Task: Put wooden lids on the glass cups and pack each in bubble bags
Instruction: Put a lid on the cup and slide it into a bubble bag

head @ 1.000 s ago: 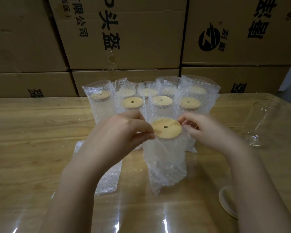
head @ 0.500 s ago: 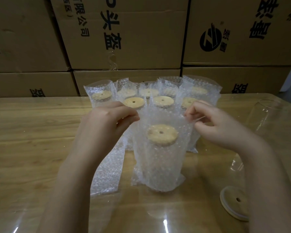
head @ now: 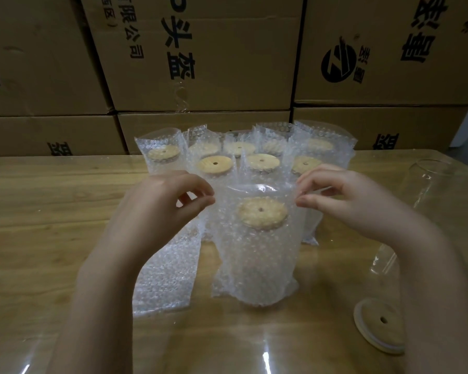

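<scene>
Head view: left hand (head: 160, 209) and right hand (head: 349, 201) each pinch the mouth of one bubble bag (head: 254, 260), thumb against fingertips. Its lidded cup (head: 262, 213) stands upright between and below them. Eight bagged cups (head: 214, 164) stand just beyond. One bare glass cup (head: 430, 190) and one loose wooden lid (head: 376, 327) sit right.

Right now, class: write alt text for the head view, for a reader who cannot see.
Left hand and right hand pinch the top of a bubble bag around an upright glass cup with a wooden lid. Behind stand more bagged cups; at right, a bare glass cup and a loose lid.
</scene>
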Tool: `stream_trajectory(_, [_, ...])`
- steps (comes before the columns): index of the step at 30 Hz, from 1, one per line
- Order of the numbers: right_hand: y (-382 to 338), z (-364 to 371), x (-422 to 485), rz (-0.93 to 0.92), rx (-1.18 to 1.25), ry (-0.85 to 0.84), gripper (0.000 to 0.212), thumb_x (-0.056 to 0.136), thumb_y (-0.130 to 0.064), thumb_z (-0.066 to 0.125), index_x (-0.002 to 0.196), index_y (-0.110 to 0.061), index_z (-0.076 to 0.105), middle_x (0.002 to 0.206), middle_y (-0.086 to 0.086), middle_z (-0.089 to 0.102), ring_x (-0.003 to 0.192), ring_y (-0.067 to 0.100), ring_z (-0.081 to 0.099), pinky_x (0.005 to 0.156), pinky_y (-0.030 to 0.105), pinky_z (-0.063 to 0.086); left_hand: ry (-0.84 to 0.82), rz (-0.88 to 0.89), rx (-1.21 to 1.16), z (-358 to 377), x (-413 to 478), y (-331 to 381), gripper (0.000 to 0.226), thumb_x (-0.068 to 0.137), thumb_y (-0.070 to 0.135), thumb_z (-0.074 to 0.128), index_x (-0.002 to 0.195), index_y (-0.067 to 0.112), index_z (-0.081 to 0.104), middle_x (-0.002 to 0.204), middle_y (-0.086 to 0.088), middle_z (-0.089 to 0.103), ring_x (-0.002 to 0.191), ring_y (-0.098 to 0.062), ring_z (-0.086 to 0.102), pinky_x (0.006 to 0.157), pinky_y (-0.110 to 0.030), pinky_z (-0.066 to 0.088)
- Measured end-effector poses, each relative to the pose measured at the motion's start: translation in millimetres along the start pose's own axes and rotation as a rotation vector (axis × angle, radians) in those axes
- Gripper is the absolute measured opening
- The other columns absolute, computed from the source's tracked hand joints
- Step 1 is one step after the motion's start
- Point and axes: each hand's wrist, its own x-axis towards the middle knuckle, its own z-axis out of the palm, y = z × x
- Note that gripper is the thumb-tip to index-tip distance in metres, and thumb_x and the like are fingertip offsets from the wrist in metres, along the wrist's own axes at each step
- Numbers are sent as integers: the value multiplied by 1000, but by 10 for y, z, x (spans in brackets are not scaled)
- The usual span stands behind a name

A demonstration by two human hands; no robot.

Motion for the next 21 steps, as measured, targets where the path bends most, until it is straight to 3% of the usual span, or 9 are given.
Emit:
stream_trajectory(5, [-29,16,31,-86,-105,167,5,83,-33,63,80,-36,66,99,-18,58,96,-2,54,87,31,47,137,58,26,-23,3,-26,10,84,26,68,89,21,75,81,16,66,71,-7,62,60,-42,54])
stream_trajectory(14, [-19,34,48,-116,-159,262,4,84,-31,63,83,-32,67,97,-16,56,93,8,56,82,43,49,218,83,96,-15,7,0,4,83,22,72,85,21,75,77,16,64,64,-8,57,53,-39,52])
stream_trajectory(18, [27,27,53,-78,-147,234,5,85,-26,65,81,-29,68,93,-17,61,90,0,57,82,36,50,232,91,123,30,20,18,3,83,21,73,85,20,76,78,12,68,62,-7,55,52,-36,51])
stream_trajectory(21, [36,28,45,-31,-115,202,10,83,-23,69,78,-31,67,84,-20,65,85,-9,57,75,21,48,192,86,66,56,36,3,6,84,20,71,87,18,75,80,12,67,67,-9,60,57,-38,53])
